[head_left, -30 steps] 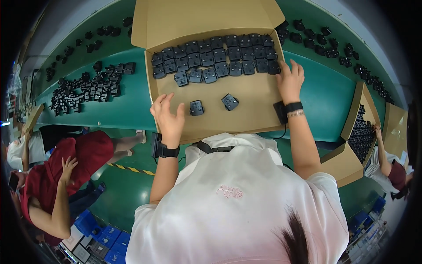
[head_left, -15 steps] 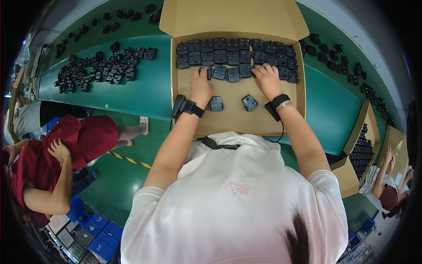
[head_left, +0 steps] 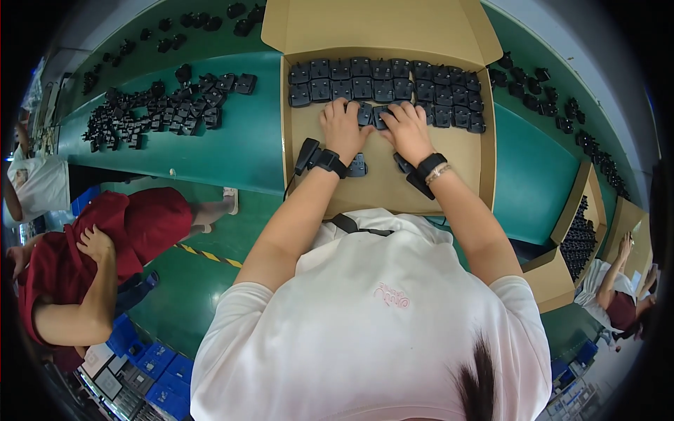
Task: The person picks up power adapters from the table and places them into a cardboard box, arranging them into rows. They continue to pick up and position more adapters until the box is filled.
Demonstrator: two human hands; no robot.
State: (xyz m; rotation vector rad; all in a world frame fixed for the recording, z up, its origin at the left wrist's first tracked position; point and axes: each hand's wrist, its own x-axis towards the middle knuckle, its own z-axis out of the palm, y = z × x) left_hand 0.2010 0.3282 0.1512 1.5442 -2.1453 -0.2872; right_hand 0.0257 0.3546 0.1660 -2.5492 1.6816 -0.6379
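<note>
Both hands are over the third row of black plug adapters in an open cardboard box. My left hand has its fingers curled over the left end of a short run of them. From the right, my right hand curls over the other end. Between my fingers shows a plug adapter, with another beside it; the rest of that run is hidden. Two fuller rows of plug adapters, pins up, lie beyond my hands. A loose plug adapter sits by my left wrist, partly covered.
A pile of black adapters lies on the green bench to the left. More adapters line the far strip. Another box of adapters stands at the right. A person in a red apron is at the left.
My hands have come closer together along the third row, the left moving right and the right moving left. The loose adapters nearer me are now partly or wholly covered by my wrists.
</note>
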